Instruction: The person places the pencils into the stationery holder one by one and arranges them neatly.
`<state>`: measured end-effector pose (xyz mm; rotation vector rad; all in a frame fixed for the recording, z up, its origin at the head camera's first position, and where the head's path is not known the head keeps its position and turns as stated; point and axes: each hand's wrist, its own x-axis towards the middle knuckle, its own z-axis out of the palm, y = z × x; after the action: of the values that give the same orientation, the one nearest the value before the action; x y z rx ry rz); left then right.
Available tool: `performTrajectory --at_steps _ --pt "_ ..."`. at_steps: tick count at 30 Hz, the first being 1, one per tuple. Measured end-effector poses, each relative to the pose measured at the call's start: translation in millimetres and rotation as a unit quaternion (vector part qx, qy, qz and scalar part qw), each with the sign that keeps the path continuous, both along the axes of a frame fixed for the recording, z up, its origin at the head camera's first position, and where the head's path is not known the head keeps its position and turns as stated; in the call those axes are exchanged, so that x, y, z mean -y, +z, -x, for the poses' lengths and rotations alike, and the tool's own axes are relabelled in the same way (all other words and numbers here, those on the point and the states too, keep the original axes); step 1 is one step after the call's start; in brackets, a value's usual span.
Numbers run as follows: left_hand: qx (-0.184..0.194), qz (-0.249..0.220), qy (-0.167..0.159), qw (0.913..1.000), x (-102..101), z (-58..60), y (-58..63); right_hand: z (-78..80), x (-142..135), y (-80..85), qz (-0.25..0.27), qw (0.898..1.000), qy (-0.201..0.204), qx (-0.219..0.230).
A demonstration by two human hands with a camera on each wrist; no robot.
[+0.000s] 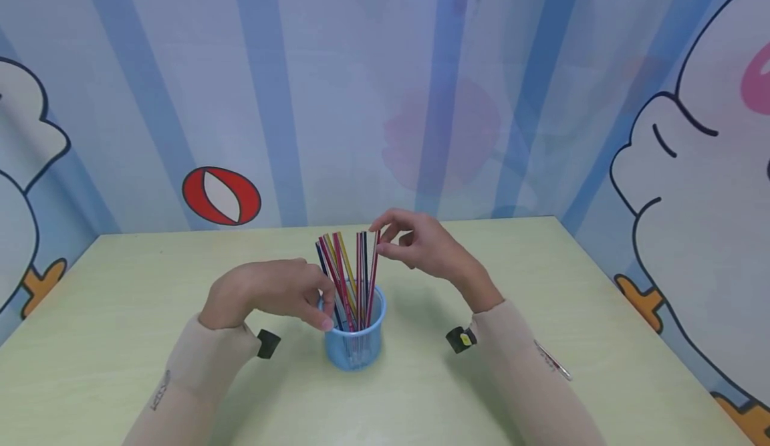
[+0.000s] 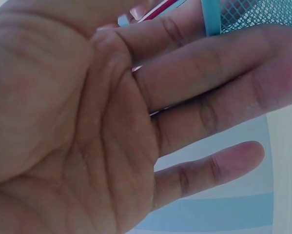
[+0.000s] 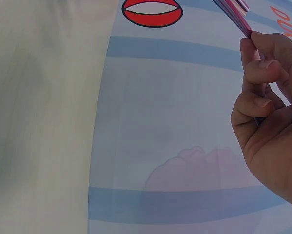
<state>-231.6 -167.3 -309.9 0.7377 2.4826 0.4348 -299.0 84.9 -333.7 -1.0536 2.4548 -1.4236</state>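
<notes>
A light-blue mesh pen holder (image 1: pixel 355 352) stands upright on the table, holding several thin pencils (image 1: pixel 343 259) in dark red, yellow and dark blue. At its left side, my left hand (image 1: pixel 277 292) holds it by the rim, thumb near the front edge. In the left wrist view, the fingers (image 2: pixel 219 68) of this hand lie along the mesh wall (image 2: pixel 262 14); their hold is partly hidden. Above the holder's right side, my right hand (image 1: pixel 421 242) pinches the upper end of a dark red pencil (image 1: pixel 374 259) between thumb and forefinger. That pencil's lower end is still inside the holder.
The pale yellow-green table (image 1: pixel 150 285) ends at a cartoon-printed backdrop (image 1: pixel 361 98) with blue stripes. A thin silvery stick (image 1: pixel 553 360) shows along the right sleeve's edge. Small black wrist devices (image 1: pixel 460 339) sit at both cuffs.
</notes>
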Motion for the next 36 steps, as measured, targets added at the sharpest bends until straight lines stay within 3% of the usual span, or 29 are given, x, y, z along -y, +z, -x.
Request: performTrajectory --at_steps 20,36 --pt "0.004 0.014 0.020 0.9997 -2 -1.0 -0.6 6.9 -21 5.6 -0.051 0.998 -0.006 -0.020" --pt "-0.002 0.003 0.003 1.0000 0 -1.6 -2.3 19.5 -48 6.0 -0.135 0.990 -0.029 -0.022"
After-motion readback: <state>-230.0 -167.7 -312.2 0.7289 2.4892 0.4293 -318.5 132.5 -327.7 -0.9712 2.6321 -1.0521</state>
